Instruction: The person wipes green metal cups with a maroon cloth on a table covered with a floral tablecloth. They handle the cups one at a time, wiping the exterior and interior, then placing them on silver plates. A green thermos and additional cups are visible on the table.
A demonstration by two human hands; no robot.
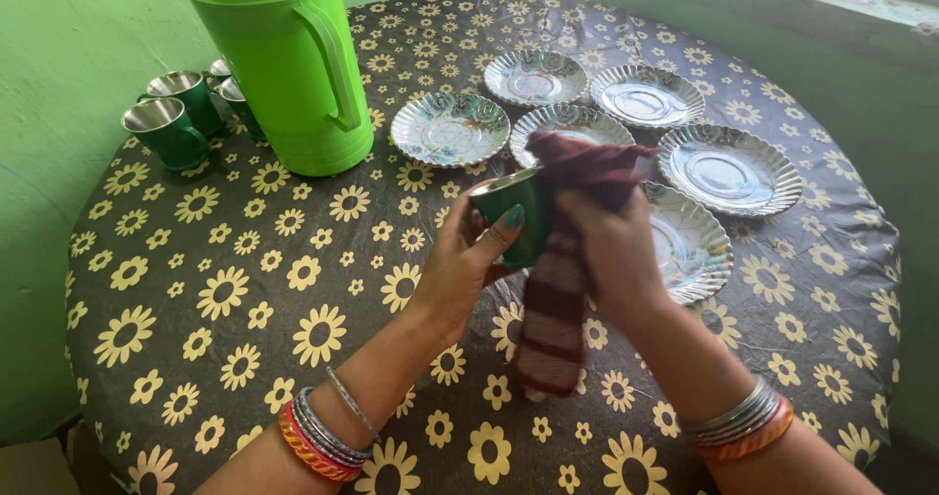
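Observation:
My left hand (460,265) grips a small green metal cup (514,211), held tilted above the middle of the round table. My right hand (616,250) holds a dark red striped cloth (553,299) pressed into the cup's mouth, and the cloth's loose end hangs down to the tablecloth. Both wrists wear coloured bangles.
A tall green plastic jug (293,65) stands at the back left, with several green cups (166,128) beside it. Several shiny silver fluted plates (729,172) lie at the back right. A dark tablecloth with yellow flowers (225,290) covers the table. Green walls close in on the left and behind.

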